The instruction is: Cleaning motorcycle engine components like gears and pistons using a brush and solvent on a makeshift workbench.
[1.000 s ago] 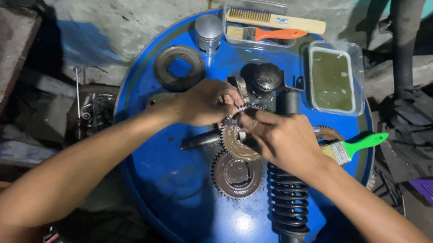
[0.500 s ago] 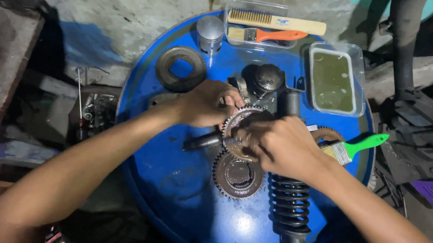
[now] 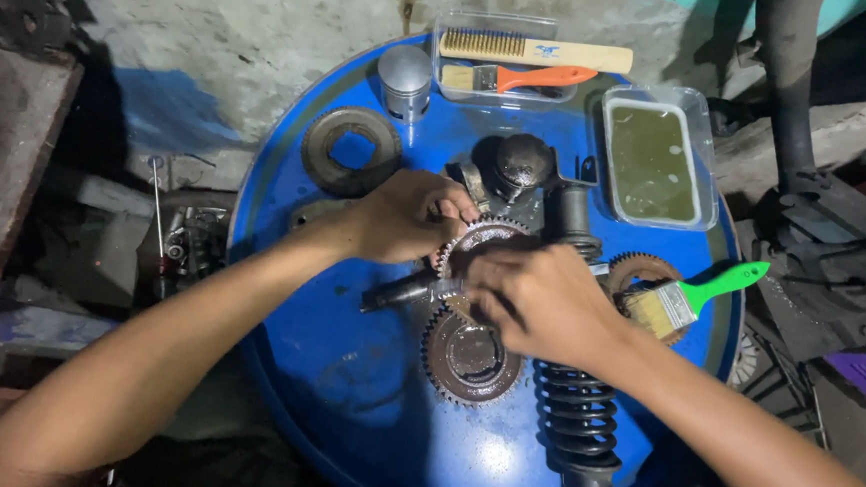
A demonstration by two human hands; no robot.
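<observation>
My left hand (image 3: 407, 215) and my right hand (image 3: 540, 300) both grip a toothed metal gear (image 3: 478, 238) held on edge above the top of a blue drum (image 3: 345, 369). A dark shaft (image 3: 398, 293) sticks out to the left beneath the gear. Just below it a second, greasy gear (image 3: 471, 356) lies flat on the drum. My right wrist crosses a black coil-spring shock absorber (image 3: 575, 418) that lies along the drum toward me.
A ring-shaped metal part (image 3: 351, 150), a metal piston (image 3: 405, 79), a dark round engine part (image 3: 521, 166), a clear tub of greenish liquid (image 3: 650, 162), a wire brush (image 3: 535, 50), an orange-handled brush (image 3: 518, 79), a green-handled brush (image 3: 695, 298) and another gear (image 3: 642, 269) sit on the drum. Scrap parts (image 3: 183, 243) lie left.
Both hands have tilted the gear more upright and turned it slightly; my right hand has shifted a little left over it.
</observation>
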